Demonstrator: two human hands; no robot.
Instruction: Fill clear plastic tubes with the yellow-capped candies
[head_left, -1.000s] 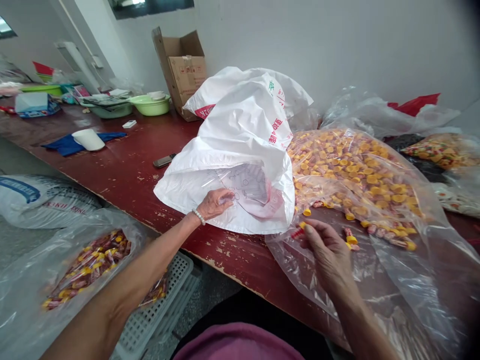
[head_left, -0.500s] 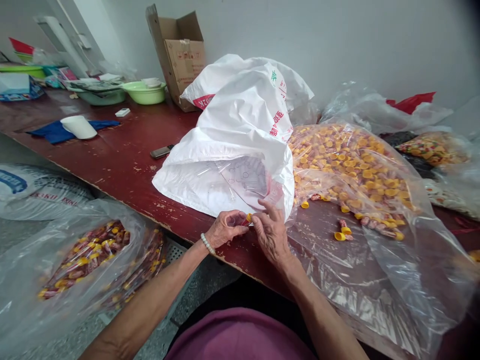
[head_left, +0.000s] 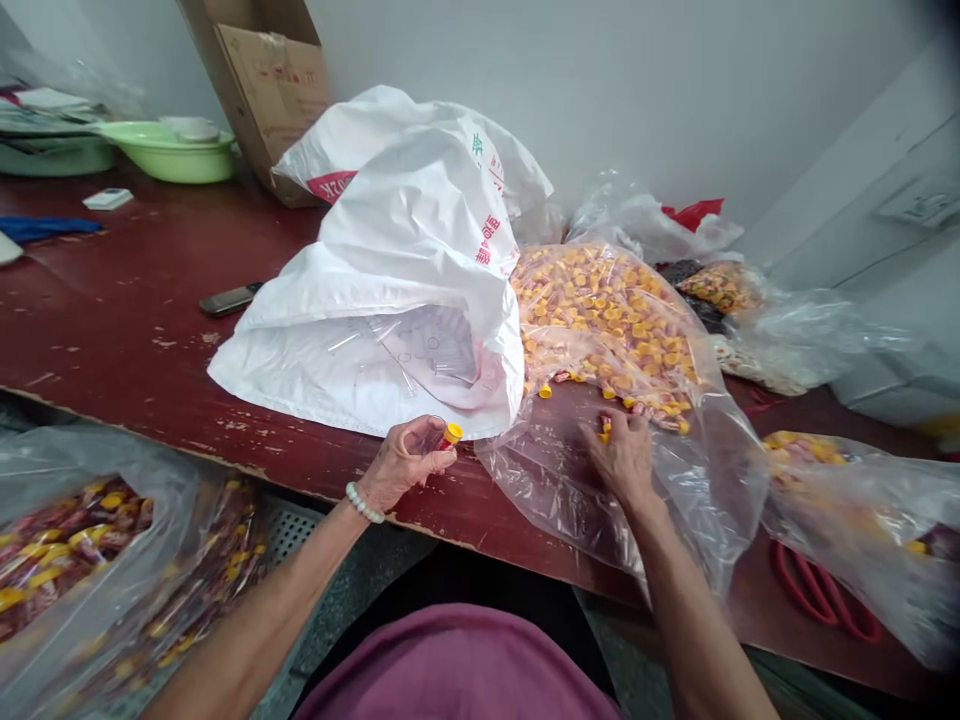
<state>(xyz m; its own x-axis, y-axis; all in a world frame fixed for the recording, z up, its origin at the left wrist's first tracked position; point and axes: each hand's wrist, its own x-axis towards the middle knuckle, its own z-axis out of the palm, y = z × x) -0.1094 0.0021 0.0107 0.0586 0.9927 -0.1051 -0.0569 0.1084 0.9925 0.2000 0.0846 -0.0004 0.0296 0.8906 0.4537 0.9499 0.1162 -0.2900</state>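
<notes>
My left hand (head_left: 409, 462) is closed around a clear tube (head_left: 435, 440) with a yellow cap (head_left: 453, 433) on its upper end; something reddish shows inside. Over the plastic sheet to the right, my right hand (head_left: 624, 455) has its thumb and fingers apart around a loose yellow-capped piece (head_left: 604, 430); the fingertips are partly hidden. Just beyond it spreads a heap of yellow-capped, red-patterned pieces (head_left: 600, 300) in a clear plastic bag (head_left: 525, 480). A white woven sack (head_left: 420, 230) lies with its mouth towards me, clear tubes (head_left: 450, 365) visible inside.
Below the table's left edge, a clear bag (head_left: 172, 490) holds many filled, yellow-capped tubes. A phone (head_left: 229, 300), green basin (head_left: 176, 155) and cardboard box (head_left: 274, 100) are at the back left. Red-handled scissors (head_left: 821, 595) lie right, beside another plastic bag (head_left: 847, 500).
My right hand has left the tube's cap and moved right to the loose pieces. My left hand still holds the tube. The view has turned right.
</notes>
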